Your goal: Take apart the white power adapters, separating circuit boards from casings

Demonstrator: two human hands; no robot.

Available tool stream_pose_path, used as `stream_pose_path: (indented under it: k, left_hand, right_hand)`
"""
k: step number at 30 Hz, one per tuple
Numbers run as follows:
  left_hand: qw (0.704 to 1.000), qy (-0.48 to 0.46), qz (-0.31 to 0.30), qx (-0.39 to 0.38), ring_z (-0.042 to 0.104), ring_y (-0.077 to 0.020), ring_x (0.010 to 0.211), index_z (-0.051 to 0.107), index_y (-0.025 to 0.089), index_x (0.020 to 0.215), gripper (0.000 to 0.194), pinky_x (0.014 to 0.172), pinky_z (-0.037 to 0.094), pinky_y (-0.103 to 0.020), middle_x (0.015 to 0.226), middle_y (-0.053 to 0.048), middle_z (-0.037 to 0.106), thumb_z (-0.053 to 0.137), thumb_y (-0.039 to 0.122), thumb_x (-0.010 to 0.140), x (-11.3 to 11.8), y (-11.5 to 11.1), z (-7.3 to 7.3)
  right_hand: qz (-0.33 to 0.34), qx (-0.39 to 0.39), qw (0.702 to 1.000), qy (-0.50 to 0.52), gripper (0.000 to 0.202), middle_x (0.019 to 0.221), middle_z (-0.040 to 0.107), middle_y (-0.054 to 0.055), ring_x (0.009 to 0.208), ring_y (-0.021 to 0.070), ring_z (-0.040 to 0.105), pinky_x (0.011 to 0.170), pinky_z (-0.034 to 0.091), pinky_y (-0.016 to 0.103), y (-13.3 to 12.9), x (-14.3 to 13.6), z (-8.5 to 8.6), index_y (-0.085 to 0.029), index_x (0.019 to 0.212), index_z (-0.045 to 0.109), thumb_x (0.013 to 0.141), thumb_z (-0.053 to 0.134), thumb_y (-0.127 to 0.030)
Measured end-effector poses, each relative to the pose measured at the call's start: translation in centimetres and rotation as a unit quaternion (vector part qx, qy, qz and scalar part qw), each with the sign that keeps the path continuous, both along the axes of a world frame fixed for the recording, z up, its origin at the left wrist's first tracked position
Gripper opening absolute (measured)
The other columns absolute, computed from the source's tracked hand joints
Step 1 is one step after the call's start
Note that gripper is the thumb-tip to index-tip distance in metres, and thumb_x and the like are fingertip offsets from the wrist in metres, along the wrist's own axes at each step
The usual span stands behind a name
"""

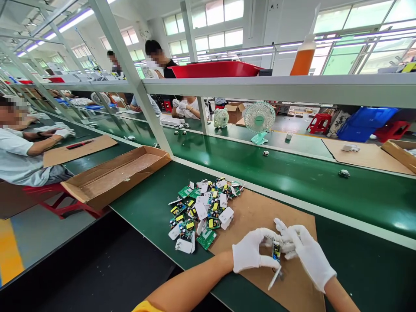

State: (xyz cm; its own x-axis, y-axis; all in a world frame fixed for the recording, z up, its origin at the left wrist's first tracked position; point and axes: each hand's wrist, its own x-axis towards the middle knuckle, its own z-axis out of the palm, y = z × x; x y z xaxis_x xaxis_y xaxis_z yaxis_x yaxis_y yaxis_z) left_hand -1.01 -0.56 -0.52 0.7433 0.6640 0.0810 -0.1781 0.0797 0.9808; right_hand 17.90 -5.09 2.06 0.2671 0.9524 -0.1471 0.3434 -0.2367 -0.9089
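Circuit board [276,249] above the cardboard sheet [260,212], pinched between thumb and fingers of the left hand [249,252], apparently for steadiness; right hand [308,253] just beside, grip impossible to tell; board pile [202,211] leftward, presumably for easy reach

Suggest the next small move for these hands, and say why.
Probably bring the right hand in to steady the board: the left hand appears to hold it alone above the cardboard, the right is close beside it, and the white plate at its near end sticks out at a tilt.
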Motion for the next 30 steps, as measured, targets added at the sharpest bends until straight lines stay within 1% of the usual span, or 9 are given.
stream_pose_path:
  k: [5,9,12,15,21,23,25,27,30]
  left_hand:
    - [0.997,-0.020,0.028,-0.069,0.061,-0.0210,0.092,0.058,0.015,0.105,0.056,0.088,0.046,-0.041,0.101,-0.010,0.063,0.084,0.033,0.058,-0.4,0.5,0.8]
    - [0.997,-0.025,0.054,-0.054,0.058,-0.0191,0.086,0.062,0.014,0.101,0.045,0.084,0.044,-0.036,0.091,-0.006,0.063,0.078,0.035,0.065,-0.9,0.9,2.1]
    - [0.992,-0.078,0.048,-0.087,0.056,-0.0191,0.090,0.060,0.015,0.109,0.051,0.083,0.043,-0.033,0.097,-0.007,0.062,0.078,0.036,0.065,-1.0,1.0,1.9]
    - [0.984,-0.134,0.036,-0.110,0.056,-0.0188,0.093,0.060,0.017,0.113,0.054,0.084,0.042,-0.031,0.101,-0.007,0.062,0.078,0.035,0.066,-1.0,0.8,1.4]
    - [0.982,-0.134,0.024,-0.129,0.056,-0.0182,0.092,0.057,0.018,0.122,0.061,0.080,0.043,-0.029,0.110,-0.010,0.060,0.076,0.038,0.068,-0.9,0.6,1.4]
    - [0.985,-0.120,0.019,-0.122,0.056,-0.0187,0.092,0.057,0.018,0.122,0.060,0.079,0.044,-0.029,0.112,-0.010,0.059,0.075,0.037,0.069,-1.0,0.7,1.4]
    - [0.986,-0.115,0.018,-0.120,0.057,-0.0191,0.092,0.057,0.017,0.122,0.058,0.081,0.044,-0.030,0.111,-0.010,0.060,0.074,0.037,0.070,-1.0,0.8,1.2]
    - [0.985,-0.120,0.025,-0.121,0.057,-0.0198,0.094,0.058,0.017,0.121,0.058,0.084,0.044,-0.032,0.111,-0.010,0.061,0.075,0.037,0.069,-1.0,0.8,0.9]
    - [0.985,-0.114,0.043,-0.120,0.057,-0.0210,0.098,0.058,0.017,0.119,0.059,0.088,0.043,-0.033,0.112,-0.010,0.061,0.078,0.035,0.066,-0.8,0.9,0.5]
  right_hand:
    - [0.021,-0.008,0.999,0.043,0.030,0.060,0.060,-0.002,0.051,0.0142,0.053,0.051,0.047,0.028,-0.1,-0.5,0.8,-0.022,0.085,0.063,0.075,0.061,-0.051]
    - [-0.023,-0.001,0.981,0.192,0.045,0.066,0.057,-0.003,0.051,0.0107,0.045,0.045,0.040,0.024,-0.2,-1.5,1.7,-0.023,0.107,0.061,0.074,0.063,-0.054]
    - [-0.021,0.014,0.966,0.259,0.050,0.066,0.054,-0.005,0.048,0.0077,0.039,0.041,0.033,0.021,-0.2,-2.6,2.1,-0.024,0.107,0.059,0.068,0.072,-0.052]
    - [-0.020,0.041,0.975,0.219,0.042,0.059,0.050,-0.006,0.046,0.0062,0.037,0.041,0.029,0.019,-0.3,-3.6,2.3,-0.021,0.097,0.060,0.070,0.071,-0.051]
    - [-0.015,0.057,0.984,0.170,0.041,0.070,0.060,0.000,0.049,0.0101,0.045,0.042,0.036,0.023,-0.9,-3.6,1.2,-0.021,0.089,0.063,0.076,0.060,-0.060]
    - [0.006,0.071,0.990,0.124,0.037,0.073,0.062,0.003,0.061,0.0157,0.055,0.048,0.042,0.025,-1.1,-3.3,0.6,-0.022,0.074,0.062,0.078,0.058,-0.058]
    - [0.032,0.099,0.992,0.067,0.036,0.079,0.064,0.006,0.088,0.0248,0.062,0.063,0.050,0.028,-1.1,-3.0,0.0,-0.022,0.065,0.061,0.080,0.056,-0.055]
    - [0.051,0.114,0.992,0.035,0.033,0.088,0.067,0.008,0.111,0.0308,0.056,0.079,0.051,0.033,-1.1,-2.7,-0.3,-0.023,0.066,0.064,0.081,0.057,-0.052]
    - [0.041,0.114,0.992,0.045,0.032,0.102,0.069,0.008,0.106,0.0301,0.061,0.077,0.055,0.037,-0.9,-2.6,-0.3,-0.025,0.092,0.069,0.082,0.054,-0.053]
